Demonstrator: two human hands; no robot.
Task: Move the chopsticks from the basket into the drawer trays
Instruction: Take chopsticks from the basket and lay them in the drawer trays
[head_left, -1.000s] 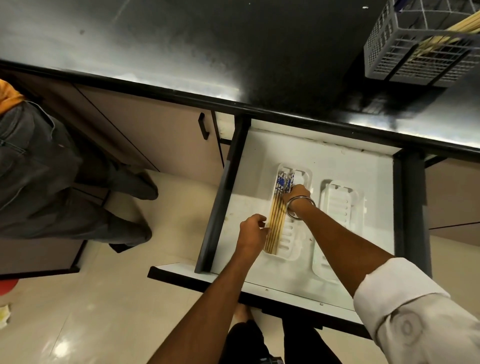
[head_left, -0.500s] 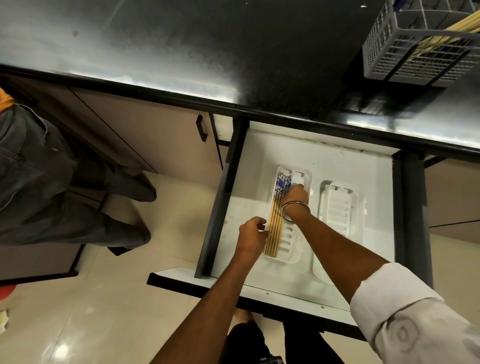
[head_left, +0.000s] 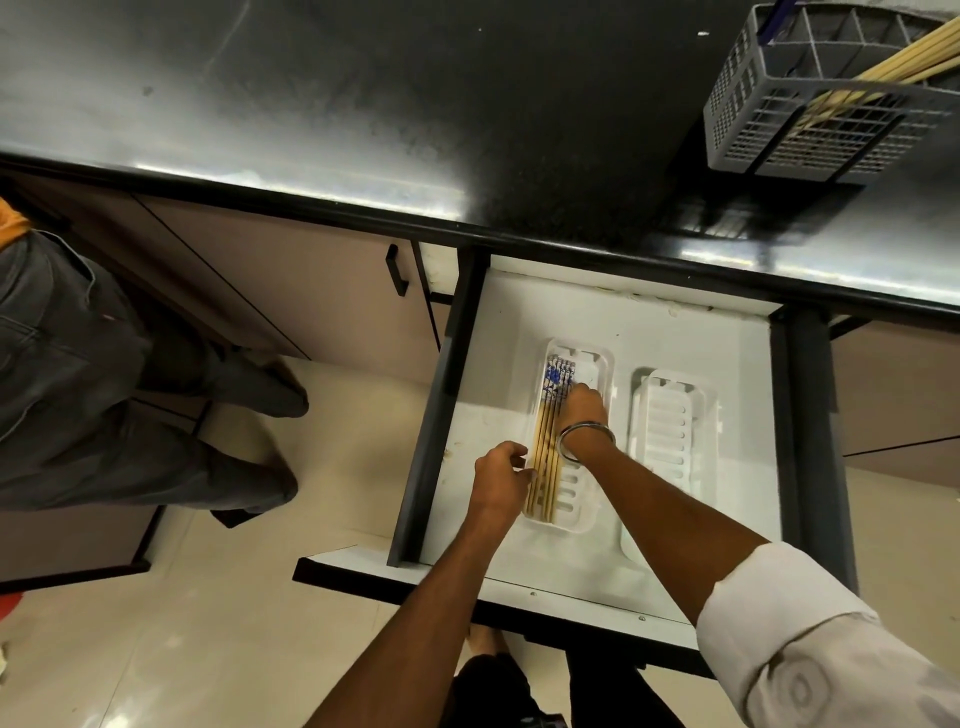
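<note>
Several wooden chopsticks with blue-patterned tops (head_left: 549, 436) lie side by side along the left side of a white slotted tray (head_left: 587, 499) in the open drawer (head_left: 498, 364). My left hand (head_left: 501, 480) curls against the tray's left rim, fingertips touching the chopsticks' lower ends. My right hand (head_left: 584, 408), wearing a metal bangle, presses on the chopsticks near their patterned ends. A second white tray (head_left: 670, 436) lies empty to the right. The grey basket (head_left: 810, 98) on the black counter at the top right holds more wooden chopsticks (head_left: 904, 60).
The black countertop (head_left: 363, 104) spans the top. Another person's legs in dark trousers (head_left: 104, 395) stand on the tiled floor to the left. Closed cabinet doors (head_left: 311, 291) flank the drawer.
My left hand has shifted slightly up along the tray's left edge. My right hand has stayed on the chopsticks, nudging them closer together.
</note>
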